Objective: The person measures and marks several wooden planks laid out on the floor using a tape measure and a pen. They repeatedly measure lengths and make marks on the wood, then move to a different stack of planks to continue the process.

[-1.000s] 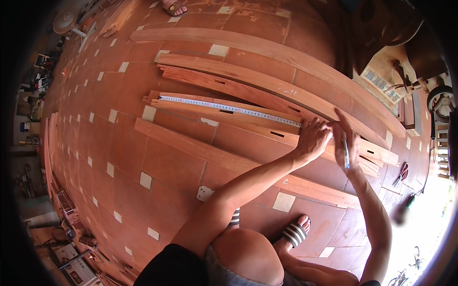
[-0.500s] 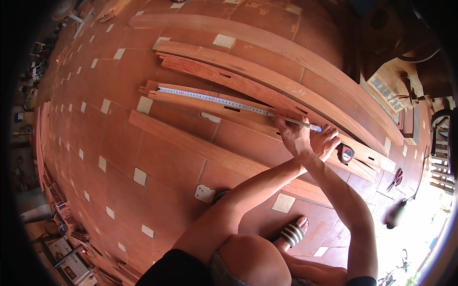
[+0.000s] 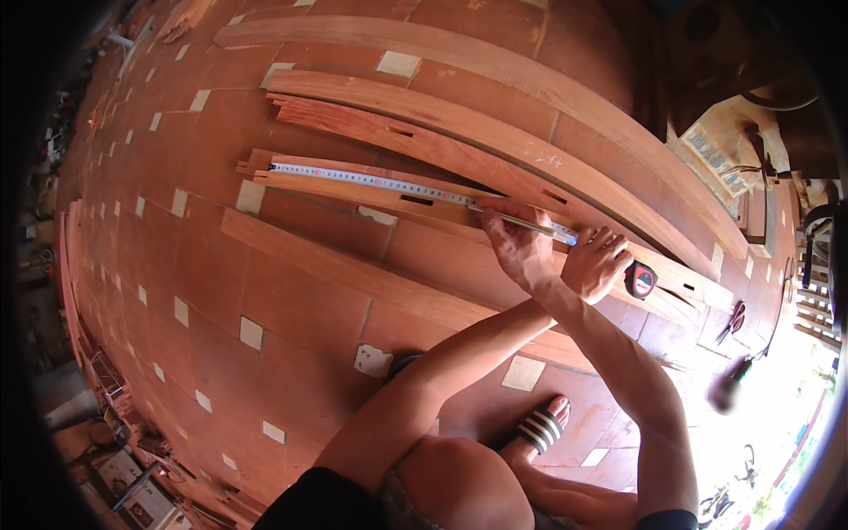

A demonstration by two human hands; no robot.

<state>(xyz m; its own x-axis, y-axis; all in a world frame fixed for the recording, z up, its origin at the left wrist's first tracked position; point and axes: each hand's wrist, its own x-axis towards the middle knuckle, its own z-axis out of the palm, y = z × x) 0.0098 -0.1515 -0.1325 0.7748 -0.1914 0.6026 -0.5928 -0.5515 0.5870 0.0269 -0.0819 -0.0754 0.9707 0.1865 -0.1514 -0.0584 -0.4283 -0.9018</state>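
My forearms cross, the right one over the left. A pen (image 3: 530,224) with a blue end is pinched in my right hand (image 3: 519,252), its tip at the extended tape measure blade (image 3: 371,180). The blade lies along a slotted wooden board (image 3: 446,212), its hooked end near the board's left end. Further right, my left hand (image 3: 594,267) is closed over the blade and board, beside the black and red tape measure case (image 3: 641,280). The palm side of both hands is hidden.
Several more boards lie roughly parallel on the tiled floor: a reddish slotted board (image 3: 353,122), a long plank (image 3: 424,46) beyond, and a nearer plank (image 3: 353,265). Red-handled scissors (image 3: 732,321) lie at right. My sandalled foot (image 3: 541,426) stands close by.
My right hand with the pen has slid left along the tape, widening the gap to my left hand. The left hand stays by the tape case. The view has shifted slightly.
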